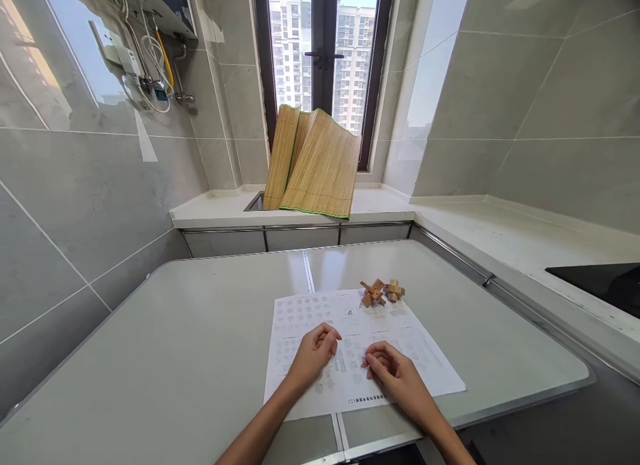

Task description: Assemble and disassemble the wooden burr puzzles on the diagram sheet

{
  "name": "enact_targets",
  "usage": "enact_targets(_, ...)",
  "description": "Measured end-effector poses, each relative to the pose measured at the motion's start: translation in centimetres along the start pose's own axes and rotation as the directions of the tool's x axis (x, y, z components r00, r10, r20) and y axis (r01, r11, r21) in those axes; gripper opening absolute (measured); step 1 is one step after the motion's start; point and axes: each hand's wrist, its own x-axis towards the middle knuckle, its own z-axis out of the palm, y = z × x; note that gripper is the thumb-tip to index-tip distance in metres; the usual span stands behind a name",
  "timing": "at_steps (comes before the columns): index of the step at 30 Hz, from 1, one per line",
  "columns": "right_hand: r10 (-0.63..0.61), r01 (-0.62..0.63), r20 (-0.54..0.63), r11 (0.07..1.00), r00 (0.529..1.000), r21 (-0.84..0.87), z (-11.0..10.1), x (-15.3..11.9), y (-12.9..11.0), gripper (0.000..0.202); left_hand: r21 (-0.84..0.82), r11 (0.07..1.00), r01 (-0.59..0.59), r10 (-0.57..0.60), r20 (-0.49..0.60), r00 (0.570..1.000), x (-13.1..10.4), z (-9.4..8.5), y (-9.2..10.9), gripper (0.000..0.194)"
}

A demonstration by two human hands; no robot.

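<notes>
A large white printed sheet lies on the table, covered with small diagrams and text. My left hand rests on its left half, the fingers curled in and nothing visible in them. On the right half lies my right hand, fingers loosely bent, with a gap by the thumb and no object in it. Beyond the hands, at the sheet's far right corner, are two wooden interlocking puzzles side by side: a darker brown spiky one and a lighter, more compact one. Neither hand touches them.
The pale folding table has a metal seam down its middle. Behind it, a bamboo mat leans before the window on the white counter, partly over a sink. A black cooktop sits at right. Pipes and cables hang upper left.
</notes>
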Motion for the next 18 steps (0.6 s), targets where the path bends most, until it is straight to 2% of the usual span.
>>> enact_targets(5,-0.019,0.018,-0.015,0.996,1.000,-0.083,0.1,0.2,-0.5,0.042,0.285,0.956,-0.072,0.058,0.057,0.997,-1.6,0.6,0.7,0.034)
enact_targets(9,-0.024,0.022,-0.012,0.996,1.000,-0.090,0.1,0.0,-0.7,0.042,0.466,0.882,-0.066,0.036,0.072,0.997,-3.9,-0.9,1.6,0.036)
enact_targets(11,-0.028,0.027,-0.013,0.996,1.000,-0.088,0.0,-0.1,-0.7,0.042,0.534,0.844,-0.054,0.044,0.031,0.999,-5.6,-2.1,1.9,0.037)
enact_targets(14,-0.041,0.040,-0.010,0.996,0.999,-0.078,0.0,-0.2,-0.7,0.043,0.575,0.818,0.026,0.051,-0.117,0.992,-8.0,-3.5,1.7,0.039)
enact_targets(18,-0.047,0.047,-0.004,0.997,0.999,-0.065,-0.1,-0.3,-0.8,0.041,0.540,0.837,0.087,0.038,-0.216,0.976,-10.1,-4.3,1.2,0.041)
